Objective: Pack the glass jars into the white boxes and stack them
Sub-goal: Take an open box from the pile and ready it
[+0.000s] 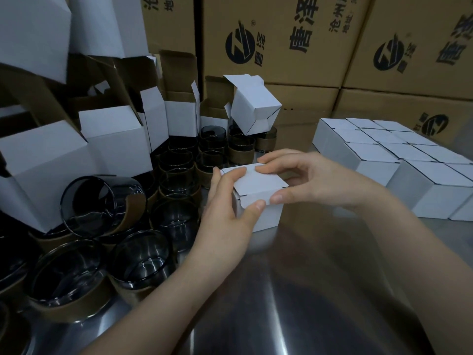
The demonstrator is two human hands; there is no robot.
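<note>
A small white box [258,190] stands on the steel table [294,290] in the middle, its top flap folded down. My left hand [227,201] grips the box's left side, thumb on the front top edge. My right hand [314,180] pinches the lid, with its fingers on the far edge and its thumb at the near corner. Several dark glass jars [143,257] with brown paper bands stand on the left; one jar [102,203] lies tilted on its side. Closed white boxes [378,160] sit in rows at the right. The white box's contents are hidden.
Open white boxes [115,142] with raised flaps crowd the left and back, one tipped box [253,108] resting on jars. Large brown printed cartons [294,39] form a wall behind.
</note>
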